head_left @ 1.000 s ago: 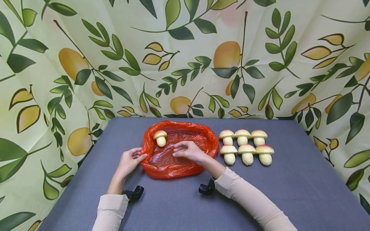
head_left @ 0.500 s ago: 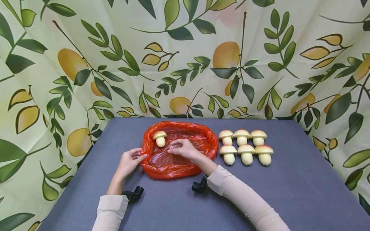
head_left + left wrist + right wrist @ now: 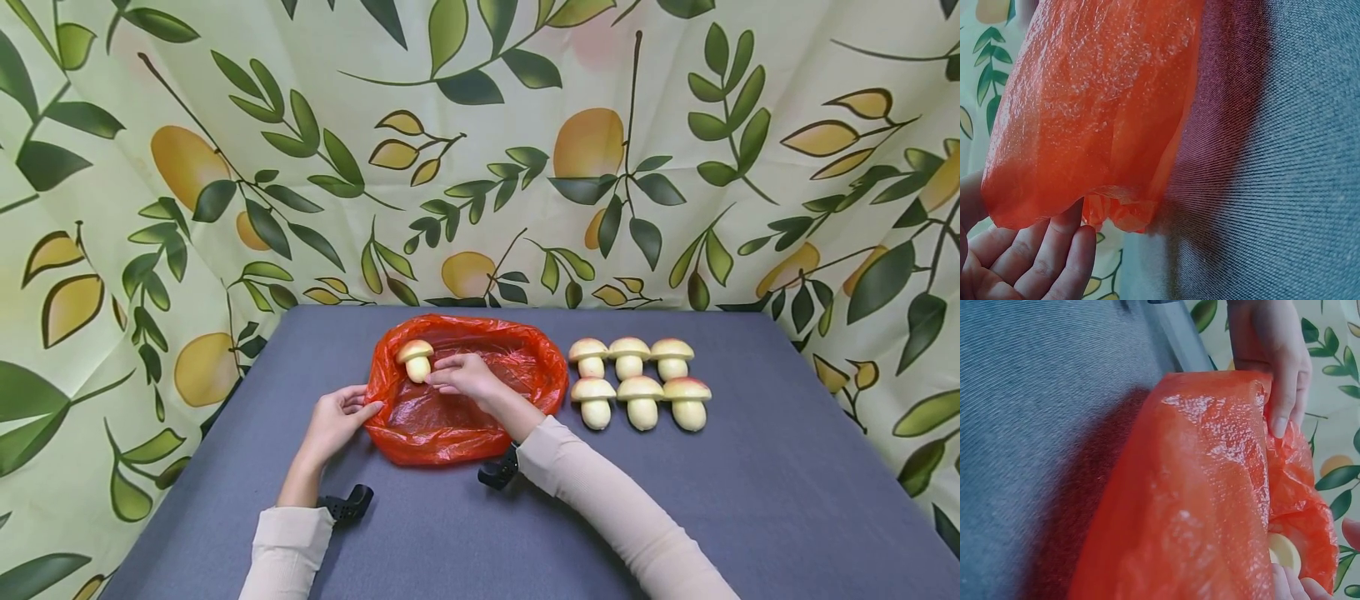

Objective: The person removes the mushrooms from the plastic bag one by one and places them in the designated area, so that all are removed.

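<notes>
A red plastic bag (image 3: 442,450) sits with its mouth spread wide on the grey table. Its left rim is pinched between the thumb and fingers of my left hand (image 3: 335,421); the left wrist view shows those fingers (image 3: 1041,256) under the bag's edge. Inside, at the left, one toy mushroom (image 3: 416,358) with a yellow-red cap leans on the bag wall. My right hand (image 3: 468,379) reaches over the bag's mouth, fingertips at the mushroom's stem, with thumb and fingers apart in the right wrist view. Whether they touch the stem I cannot tell.
Several matching mushrooms (image 3: 641,387) stand in two rows right of the bag. A leaf-and-fruit patterned cloth (image 3: 480,167) hangs behind the grey table (image 3: 750,500). Black wrist devices (image 3: 348,504) show below both hands.
My right hand has moved left across the bag's mouth, from near its middle up to the mushroom's stem. The left hand, the bag and the mushrooms have stayed in place.
</notes>
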Motion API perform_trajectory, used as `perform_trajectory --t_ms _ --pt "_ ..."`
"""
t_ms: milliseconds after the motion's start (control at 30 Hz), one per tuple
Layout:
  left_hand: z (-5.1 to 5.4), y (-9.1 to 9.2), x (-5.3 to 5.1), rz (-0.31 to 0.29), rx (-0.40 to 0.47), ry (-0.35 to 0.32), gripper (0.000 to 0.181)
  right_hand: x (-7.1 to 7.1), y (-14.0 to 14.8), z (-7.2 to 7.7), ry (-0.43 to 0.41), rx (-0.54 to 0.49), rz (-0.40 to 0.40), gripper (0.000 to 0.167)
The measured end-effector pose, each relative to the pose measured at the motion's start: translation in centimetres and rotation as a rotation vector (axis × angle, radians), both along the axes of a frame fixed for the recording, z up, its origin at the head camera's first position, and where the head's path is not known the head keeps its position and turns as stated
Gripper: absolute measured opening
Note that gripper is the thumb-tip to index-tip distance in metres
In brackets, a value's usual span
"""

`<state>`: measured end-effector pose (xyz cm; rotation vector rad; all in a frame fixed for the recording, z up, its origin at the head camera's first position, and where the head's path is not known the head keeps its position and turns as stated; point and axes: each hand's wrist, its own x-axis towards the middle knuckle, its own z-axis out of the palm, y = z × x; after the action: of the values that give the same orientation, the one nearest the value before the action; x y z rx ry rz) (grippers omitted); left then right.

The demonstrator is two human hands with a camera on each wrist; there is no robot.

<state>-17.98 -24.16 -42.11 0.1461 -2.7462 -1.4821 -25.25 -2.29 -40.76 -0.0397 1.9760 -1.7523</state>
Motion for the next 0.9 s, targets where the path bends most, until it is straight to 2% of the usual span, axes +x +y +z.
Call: perform_trajectory --t_ms 333,467,667,900 --pt "0.1 0.1 0.0 -0.003 0.002 0.000 0.038 -1.1 -1.1 -0.5 -0.088 -0.002 -0.101 0.042" --pt "-0.1 0.1 0.0 -0.005 0.017 0.013 0.038 -1.5 -1.5 -1.0 -0.100 0.028 -0.148 0.042" --pt "-0.2 0.3 0.0 -0.013 0.038 0.033 0.039 -1.7 -2.1 -1.6 -0.079 0.033 -0.229 0.045" --pt "-0.3 0.3 -0.1 -0.013 0.031 0.038 0.037 -1.9 -3.6 -2.6 0.005 0.005 -0.331 0.046"
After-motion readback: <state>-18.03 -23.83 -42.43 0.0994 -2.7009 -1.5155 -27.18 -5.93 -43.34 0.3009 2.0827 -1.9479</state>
